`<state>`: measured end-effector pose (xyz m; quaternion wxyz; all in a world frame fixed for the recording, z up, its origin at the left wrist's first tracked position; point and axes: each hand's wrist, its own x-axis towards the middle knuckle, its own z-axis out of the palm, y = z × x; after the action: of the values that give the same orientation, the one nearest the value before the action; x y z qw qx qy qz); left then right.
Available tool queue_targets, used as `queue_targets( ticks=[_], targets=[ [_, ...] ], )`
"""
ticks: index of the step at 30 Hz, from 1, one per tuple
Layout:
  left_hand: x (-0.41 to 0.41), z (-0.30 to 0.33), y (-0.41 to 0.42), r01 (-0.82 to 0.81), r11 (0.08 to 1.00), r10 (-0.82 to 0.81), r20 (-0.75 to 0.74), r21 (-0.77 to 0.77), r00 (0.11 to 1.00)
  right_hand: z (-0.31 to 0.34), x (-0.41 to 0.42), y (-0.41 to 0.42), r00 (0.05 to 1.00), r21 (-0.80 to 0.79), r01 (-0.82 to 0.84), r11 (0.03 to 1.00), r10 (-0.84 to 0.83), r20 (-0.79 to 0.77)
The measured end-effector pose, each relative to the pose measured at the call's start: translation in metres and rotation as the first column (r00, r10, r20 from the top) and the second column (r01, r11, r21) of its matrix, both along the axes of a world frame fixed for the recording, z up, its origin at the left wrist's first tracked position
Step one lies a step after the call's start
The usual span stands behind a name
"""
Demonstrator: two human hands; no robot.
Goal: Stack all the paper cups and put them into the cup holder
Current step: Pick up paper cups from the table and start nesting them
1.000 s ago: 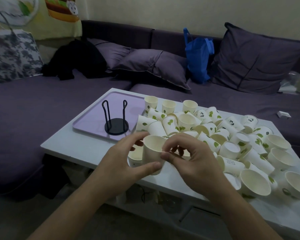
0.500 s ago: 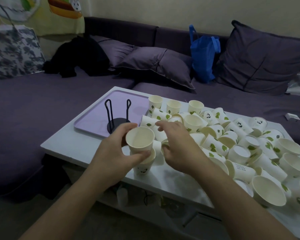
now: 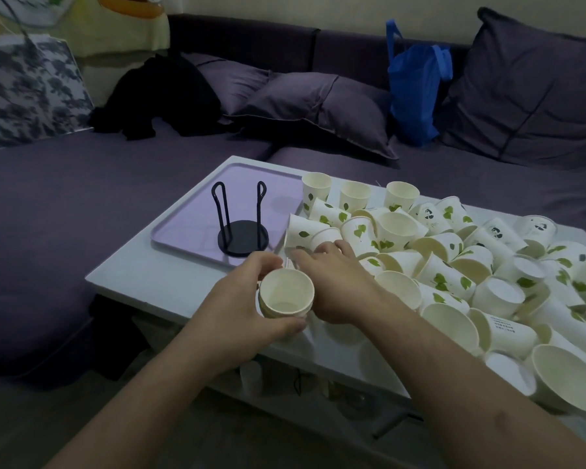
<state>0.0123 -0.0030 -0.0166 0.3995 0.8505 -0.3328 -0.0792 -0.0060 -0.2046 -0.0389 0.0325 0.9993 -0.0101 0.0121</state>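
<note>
Left hand (image 3: pixel 241 309) grips the stacked paper cups (image 3: pixel 286 292) (mouth up). Right hand (image 3: pixel 335 282) reaches, fingers loosely open, into the cup pile (image 3: pixel 454 265).

No words or numbers can be read anywhere. One paper cup (image 3: pixel 504 330) lying on its side carries a few lines of dark print. They are too small to make out.

A lilac tray (image 3: pixel 183 228) lies at the far left corner of the white desk (image 3: pixel 142 282). Beyond the desk's far edge runs a purple sofa (image 3: pixel 65 204). On its seat, a black garment (image 3: pixel 159 96) lies bunched at the left, two purple cushions (image 3: pixel 318 110) lean beside it, a blue bag (image 3: pixel 413 93) stands upright, and a large dark pillow (image 3: pixel 535 89) leans at the right.
</note>
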Motion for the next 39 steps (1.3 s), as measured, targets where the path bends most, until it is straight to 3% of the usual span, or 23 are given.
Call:
queue_targets(
  ticks=[5,8,10,12,15,19,25,32,35,39],
  targets=[
    [0.002,-0.001,0.003,-0.023,0.997,0.026,-0.045,0.075,0.999,0.018,-0.004,0.0,0.989,0.048,0.071,0.996,-0.077,0.126],
    [0.004,-0.001,0.004,-0.038,0.997,0.043,-0.067,0.069,0.997,0.047,-0.015,-0.007,0.953,0.261,0.115,0.959,-0.18,0.242],
    [0.004,-0.003,0.002,-0.052,0.997,0.057,-0.079,0.057,0.995,0.06,-0.027,-0.01,0.909,0.54,0.103,0.835,-0.3,0.29],
    [0.002,-0.007,-0.002,-0.066,0.997,0.07,-0.096,0.038,0.993,0.065,-0.041,-0.006,0.88,0.776,0.035,0.63,-0.388,0.275],
    [-0.001,-0.01,-0.01,-0.081,0.997,0.082,-0.115,0.015,0.99,0.065,-0.057,0.004,0.893,0.892,-0.052,0.449,-0.38,0.243],
    [-0.008,-0.008,-0.016,-0.104,0.994,0.098,-0.148,-0.033,0.984,0.057,-0.061,0.019,0.93,0.928,-0.045,0.37,-0.323,0.174],
    [-0.015,-0.009,-0.018,-0.17,0.98,0.148,-0.191,-0.106,0.97,0.04,-0.065,0.027,0.964,0.876,0.075,0.476,-0.26,0.059],
    [-0.013,-0.007,-0.015,-0.18,0.983,0.17,-0.186,-0.041,0.968,0.056,-0.09,0.008,0.969,0.797,0.113,0.593,-0.244,0.044],
    [-0.022,0.003,-0.015,-0.222,0.969,0.222,-0.018,-0.112,0.975,0.06,-0.111,-0.008,0.923,0.732,0.184,0.656,-0.371,0.1],
    [-0.049,0.015,-0.02,-0.09,0.975,0.131,0.199,-0.205,0.971,0.068,-0.147,-0.026,0.874,0.49,0.347,0.8,-0.466,0.142]
  ],
)
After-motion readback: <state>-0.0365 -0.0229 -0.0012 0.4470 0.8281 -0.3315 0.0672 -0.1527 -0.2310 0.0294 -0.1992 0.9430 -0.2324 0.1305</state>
